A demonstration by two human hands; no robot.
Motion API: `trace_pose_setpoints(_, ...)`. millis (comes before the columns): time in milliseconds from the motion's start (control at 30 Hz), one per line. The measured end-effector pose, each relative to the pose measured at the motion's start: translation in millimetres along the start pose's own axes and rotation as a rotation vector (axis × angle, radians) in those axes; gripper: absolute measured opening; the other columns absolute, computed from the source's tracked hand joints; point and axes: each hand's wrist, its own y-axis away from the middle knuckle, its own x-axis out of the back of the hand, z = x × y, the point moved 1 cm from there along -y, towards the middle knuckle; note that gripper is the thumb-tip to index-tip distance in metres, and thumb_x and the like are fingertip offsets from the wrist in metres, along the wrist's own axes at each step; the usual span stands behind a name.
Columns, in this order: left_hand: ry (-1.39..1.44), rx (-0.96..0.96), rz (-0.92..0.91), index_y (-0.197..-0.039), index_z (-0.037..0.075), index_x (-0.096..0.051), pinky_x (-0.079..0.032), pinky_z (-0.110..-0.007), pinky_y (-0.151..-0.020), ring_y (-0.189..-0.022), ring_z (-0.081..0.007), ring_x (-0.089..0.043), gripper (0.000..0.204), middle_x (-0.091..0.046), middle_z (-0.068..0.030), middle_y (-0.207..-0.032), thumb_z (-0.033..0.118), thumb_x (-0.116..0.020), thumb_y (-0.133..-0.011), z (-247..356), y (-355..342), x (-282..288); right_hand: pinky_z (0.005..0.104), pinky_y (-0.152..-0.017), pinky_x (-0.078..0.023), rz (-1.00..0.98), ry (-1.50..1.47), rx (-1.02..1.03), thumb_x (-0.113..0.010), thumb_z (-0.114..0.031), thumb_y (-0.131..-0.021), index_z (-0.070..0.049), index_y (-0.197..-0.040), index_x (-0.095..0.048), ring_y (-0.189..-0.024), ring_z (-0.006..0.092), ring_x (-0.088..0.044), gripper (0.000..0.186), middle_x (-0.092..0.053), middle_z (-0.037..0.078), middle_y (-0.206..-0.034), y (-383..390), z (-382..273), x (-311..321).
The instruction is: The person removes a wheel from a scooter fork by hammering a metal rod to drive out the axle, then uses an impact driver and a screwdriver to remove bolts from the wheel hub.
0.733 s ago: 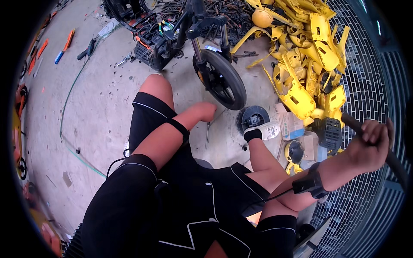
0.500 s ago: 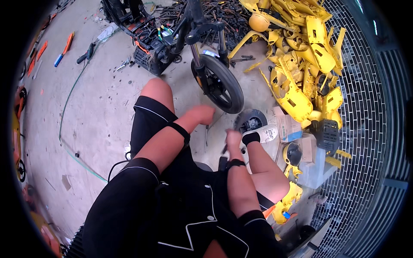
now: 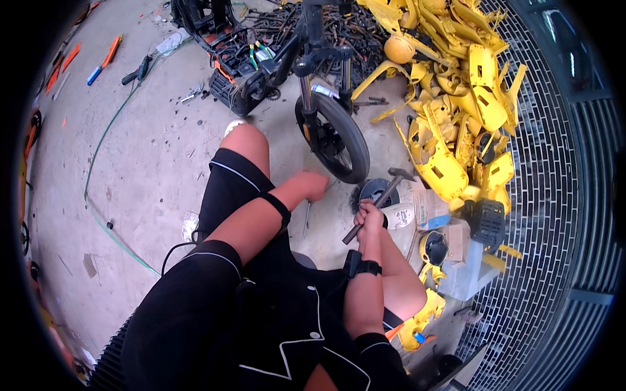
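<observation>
My right hand (image 3: 370, 216) is wrapped round the handle of a hammer (image 3: 390, 191), its dark head up and to the right, the handle end sticking out below the fist. Closed and a little blurred, my left hand (image 3: 315, 186) is low in front of the standing wheel (image 3: 334, 137). From its underside a thin metal rod (image 3: 307, 218) points toward me; whether the fingers hold it is unclear. Behind the hammer lies a round wheel-like part (image 3: 374, 187) with a dark rim, partly covered by the hammer and my hand, next to my white shoe (image 3: 399, 216).
Yellow plastic shells (image 3: 450, 150) are heaped at right along the brick-patterned surface (image 3: 541, 176). Cardboard (image 3: 428, 207) and a clear bin (image 3: 464, 277) stand near my right leg. Dark metal parts (image 3: 280, 29) are piled behind the bike frame (image 3: 297, 52). A green cord (image 3: 107, 130) runs across the floor at left.
My right hand has risen a little and turned, bringing the hammer clearly into sight. My left hand stays closed at nearly the same place. The whole view has shifted slightly.
</observation>
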Motion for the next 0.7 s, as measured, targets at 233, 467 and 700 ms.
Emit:
trace_pose_setpoints(233, 0.039, -0.04, 0.046, -0.109, 0.008, -0.068, -0.052, -0.05, -0.087, -0.105, -0.0396, -0.065, 0.028, -0.071, -0.0186, -0.109, 0.017, -0.059, -0.085, -12.0, -8.3, -13.1, 0.0284, -0.047, -0.038, -0.165, -0.028, 1.11, -0.056, -0.006, -0.089, 0.002, -0.101, -0.062, -0.046, 0.0138, -0.044, 0.016, -0.048, 0.004, -0.059, 128.0, -229.7, -27.6)
trace_pose_setpoints(467, 0.064, -0.025, 0.022, -0.115, 0.009, -0.068, -0.053, -0.049, -0.089, -0.109, -0.0386, -0.065, 0.032, -0.07, -0.0182, -0.115, 0.018, -0.057, -0.087, -4.4, -12.6, -14.7, 0.034, -0.062, -0.044, -0.403, -0.018, 1.645, -0.041, -0.01, -0.095, 0.002, -0.098, -0.062, -0.055, 0.0143, -0.045, 0.025, -0.043, 0.002, -0.061, 186.7, -305.9, -20.6)
trace_pose_setpoints(700, -0.104, -0.024, 0.112, -0.122, 0.008, -0.064, -0.052, -0.05, -0.091, -0.11, -0.039, -0.065, 0.038, -0.069, -0.0201, -0.116, 0.013, -0.054, -0.086, -8.6, 8.1, 17.1, 0.0362, -0.041, -0.032, 0.328, 0.208, -0.342, -0.054, -0.006, -0.086, -0.006, -0.078, -0.054, -0.038, 0.0161, -0.03, 0.008, -0.034, 0.0, -0.054, -20.6, 97.0, -13.5)
